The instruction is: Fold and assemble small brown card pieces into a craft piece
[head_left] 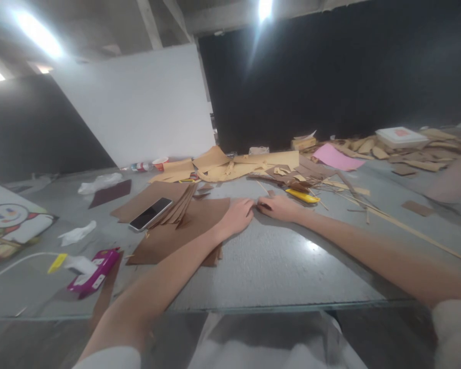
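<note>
My left hand point(237, 216) rests over the right edge of a stack of brown sheets point(184, 228), its fingers bent and drawn together. Just to its right, my right hand point(279, 208) is curled with the fingertips pinched, almost meeting the left fingertips. Whatever is between the fingers of either hand is too small or hidden to make out. Behind the right hand lies a yellow utility knife point(302, 196). More brown sheets point(148, 197) are fanned out to the left, with a smartphone point(151, 213) on top of them.
A magenta power strip point(96, 272) with a plugged-in white cable lies front left, near crumpled tissue point(77, 233). Tan offcuts point(215, 166) line the back. A pink sheet point(338, 156) and a white box point(401, 137) are back right. A long thin strip point(411, 228) crosses the right side.
</note>
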### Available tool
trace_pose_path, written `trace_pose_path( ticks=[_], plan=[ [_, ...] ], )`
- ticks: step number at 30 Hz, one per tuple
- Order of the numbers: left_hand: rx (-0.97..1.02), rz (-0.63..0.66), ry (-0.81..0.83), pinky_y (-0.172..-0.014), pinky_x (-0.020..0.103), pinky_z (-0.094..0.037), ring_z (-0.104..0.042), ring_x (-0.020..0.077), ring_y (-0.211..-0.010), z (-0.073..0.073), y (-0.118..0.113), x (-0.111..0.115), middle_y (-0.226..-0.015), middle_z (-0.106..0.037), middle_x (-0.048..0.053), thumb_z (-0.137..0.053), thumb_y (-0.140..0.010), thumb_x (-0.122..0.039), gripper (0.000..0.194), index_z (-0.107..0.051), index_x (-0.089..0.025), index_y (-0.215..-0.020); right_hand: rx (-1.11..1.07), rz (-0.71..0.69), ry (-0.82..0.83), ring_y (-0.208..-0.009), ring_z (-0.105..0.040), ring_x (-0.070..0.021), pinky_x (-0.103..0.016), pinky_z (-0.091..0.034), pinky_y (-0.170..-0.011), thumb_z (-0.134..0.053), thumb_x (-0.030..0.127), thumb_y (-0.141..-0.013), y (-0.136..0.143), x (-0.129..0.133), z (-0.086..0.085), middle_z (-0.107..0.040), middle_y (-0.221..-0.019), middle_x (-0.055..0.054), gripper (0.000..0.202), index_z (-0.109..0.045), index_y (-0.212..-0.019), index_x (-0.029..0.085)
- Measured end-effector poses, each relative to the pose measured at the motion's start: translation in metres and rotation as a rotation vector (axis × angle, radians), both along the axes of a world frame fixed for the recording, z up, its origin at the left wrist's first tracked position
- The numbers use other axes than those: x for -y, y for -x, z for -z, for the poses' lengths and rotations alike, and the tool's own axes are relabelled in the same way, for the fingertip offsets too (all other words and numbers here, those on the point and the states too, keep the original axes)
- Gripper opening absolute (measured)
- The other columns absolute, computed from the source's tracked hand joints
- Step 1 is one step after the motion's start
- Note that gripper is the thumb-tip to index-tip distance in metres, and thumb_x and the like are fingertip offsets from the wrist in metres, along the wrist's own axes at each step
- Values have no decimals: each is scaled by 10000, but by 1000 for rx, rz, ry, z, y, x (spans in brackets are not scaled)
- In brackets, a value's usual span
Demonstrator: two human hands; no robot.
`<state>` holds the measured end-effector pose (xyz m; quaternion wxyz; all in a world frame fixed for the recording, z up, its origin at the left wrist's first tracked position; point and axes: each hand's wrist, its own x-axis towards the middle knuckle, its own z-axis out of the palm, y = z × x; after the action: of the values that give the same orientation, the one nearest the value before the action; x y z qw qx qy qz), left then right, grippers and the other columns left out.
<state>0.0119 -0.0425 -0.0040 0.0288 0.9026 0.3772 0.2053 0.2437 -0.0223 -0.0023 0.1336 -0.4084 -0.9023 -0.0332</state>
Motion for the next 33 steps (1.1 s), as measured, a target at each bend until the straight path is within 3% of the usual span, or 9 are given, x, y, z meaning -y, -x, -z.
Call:
trace_pose_path(
  ticks=[5,14,22,33],
  plan=[
    [16,-2,-19,-1038,427,-521,-626,267,-1113,1,0,0,-1097,-686,103,-464,-1064,-146,186,-642,-191,-1033,-33,-35,8,-683,-610,-200,-299,-264,-648,-409,438,-1145,-2,-2,2,-728,-789,-80,416,-729,-1084,180],
    [28,18,-23,-983,412,-524,-628,261,-1070,2,2,-2,-1068,-695,91,-449,-1142,-232,242,-636,-197,-993,-50,-98,-11,-776,-669,-216,-298,-326,-688,-456,448,-1145,-3,-3,4,-792,-894,-93,395,-746,-1076,189],
    [22,6,-13,-982,420,-524,-621,266,-1056,2,0,-1,-1053,-694,92,-428,-1144,-256,261,-628,-203,-985,26,-6,25,-737,-672,-217,-306,-306,-664,-447,451,-1151,-1,-4,4,-791,-871,-109,405,-731,-1087,170],
    [41,2,31,-1000,418,-520,-627,266,-1099,-1,1,1,-1081,-695,89,-518,-1087,-198,141,-634,-203,-1006,-13,-76,9,-770,-667,-222,-309,-301,-674,-450,440,-1144,-2,-2,2,-791,-887,-96,387,-734,-1088,183]
  ],
)
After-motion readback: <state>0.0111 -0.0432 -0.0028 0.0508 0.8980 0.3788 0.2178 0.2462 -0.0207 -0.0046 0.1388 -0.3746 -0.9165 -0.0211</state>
